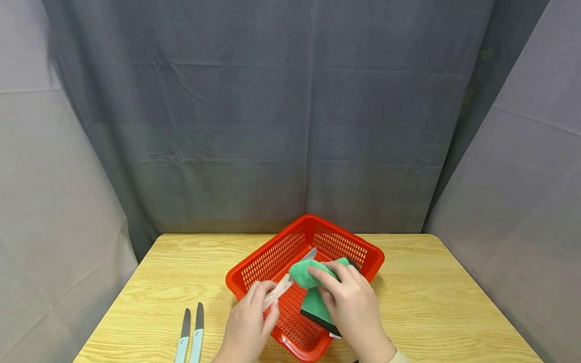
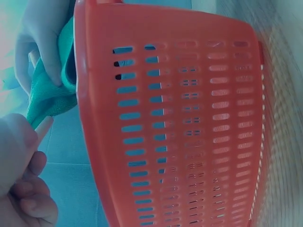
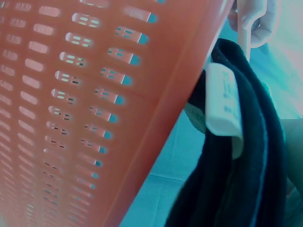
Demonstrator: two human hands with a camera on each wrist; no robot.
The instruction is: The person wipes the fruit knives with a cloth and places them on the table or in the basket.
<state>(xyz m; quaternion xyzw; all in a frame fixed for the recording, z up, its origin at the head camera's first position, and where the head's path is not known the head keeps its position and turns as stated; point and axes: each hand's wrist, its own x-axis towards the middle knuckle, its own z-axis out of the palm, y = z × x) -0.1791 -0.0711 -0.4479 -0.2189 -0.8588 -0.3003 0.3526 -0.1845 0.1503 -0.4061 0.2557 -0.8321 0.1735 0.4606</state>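
My left hand (image 1: 249, 320) grips the pale handle of a knife (image 1: 284, 285), held slanting over the red basket. A green cloth (image 1: 313, 302) with a dark edge is pinched by my right hand (image 1: 354, 300) and folded over the blade close to the handle. The knife's tip pokes out past the cloth's far side, while the middle of the blade is hidden under it. In the left wrist view the cloth (image 2: 52, 97) shows beyond the basket's rim, between both hands. A white tag (image 3: 222, 99) hangs from the cloth's edge in the right wrist view.
The red perforated basket (image 1: 233, 277) sits turned at an angle on the wooden table (image 1: 431, 302). Two knives with light blue handles, one (image 1: 183, 338) beside the other (image 1: 198, 333), lie side by side at the front left. Grey curtains (image 1: 236, 126) enclose the back and sides.
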